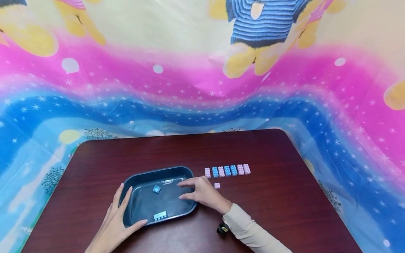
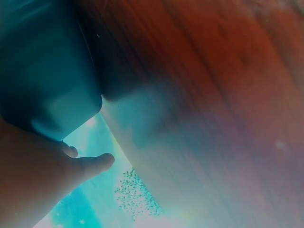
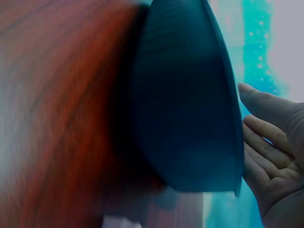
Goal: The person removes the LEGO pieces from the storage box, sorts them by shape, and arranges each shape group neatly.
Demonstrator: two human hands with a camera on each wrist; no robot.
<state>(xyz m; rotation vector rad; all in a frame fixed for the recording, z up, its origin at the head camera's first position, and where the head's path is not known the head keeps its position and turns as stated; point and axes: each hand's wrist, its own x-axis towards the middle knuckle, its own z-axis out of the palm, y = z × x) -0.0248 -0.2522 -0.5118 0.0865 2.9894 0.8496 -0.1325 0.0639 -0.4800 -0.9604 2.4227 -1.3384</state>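
A dark blue-grey tray (image 1: 148, 173) with rounded corners lies on the table between both hands. My left hand (image 1: 115, 216) is at its left end, fingers spread across the rim and thumb at the front edge. In the left wrist view, the thumb stretches out beside the tray wall (image 2: 52, 80). Over the right end reaches my right hand (image 1: 205, 193), its thumb and fingers apart with nothing between them. Inside the tray are a small square blue toy brick (image 1: 156, 189) and a longer light-blue brick (image 1: 160, 215) by the front wall.
Right of the tray, pink and blue bricks (image 1: 227, 170) stand in a row, with a small pink brick (image 1: 217, 185) nearer. A black object (image 1: 223, 229) shows under the right sleeve (image 1: 242, 221). A printed cloth (image 1: 190, 77) hangs behind the brown table (image 1: 272, 196).
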